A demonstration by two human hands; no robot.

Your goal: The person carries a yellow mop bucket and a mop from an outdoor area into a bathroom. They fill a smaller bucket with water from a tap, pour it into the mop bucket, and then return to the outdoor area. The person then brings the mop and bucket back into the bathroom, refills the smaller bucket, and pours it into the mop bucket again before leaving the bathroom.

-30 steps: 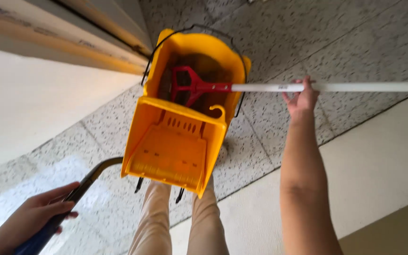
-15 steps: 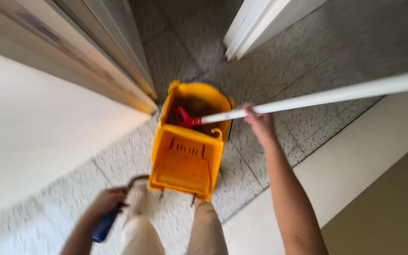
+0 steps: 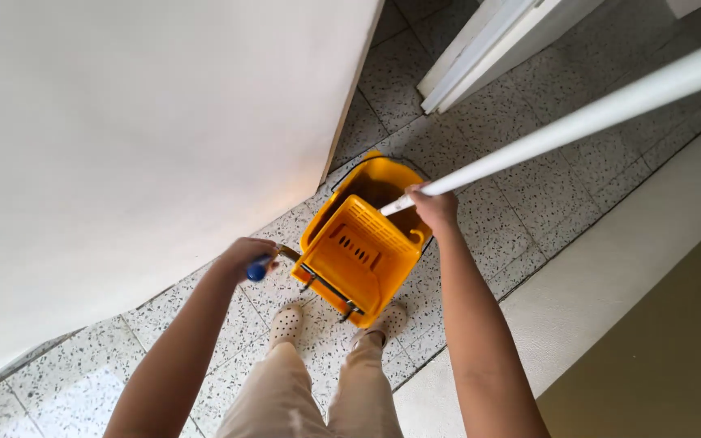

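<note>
While standing on the speckled floor (image 3: 529,219), sits a yellow mop bucket (image 3: 367,243) right in front of two feet in light shoes (image 3: 287,323). On its near side, a yellow squeezer part (image 3: 359,255) with holes. Right hand (image 3: 434,207) wrapped tight around a long white mop pole (image 3: 578,126), reaching down into the bucket and up past the picture's edge. Left hand (image 3: 243,258) closed around a blue handle grip (image 3: 256,268) on a bent metal lever beside the bucket. Beige trousers (image 3: 310,389) below. Big white wall (image 3: 139,146) on the left, touching near the bucket's far corner. White door frame (image 3: 480,57) farther off. Pale strip of floor on the right.
</note>
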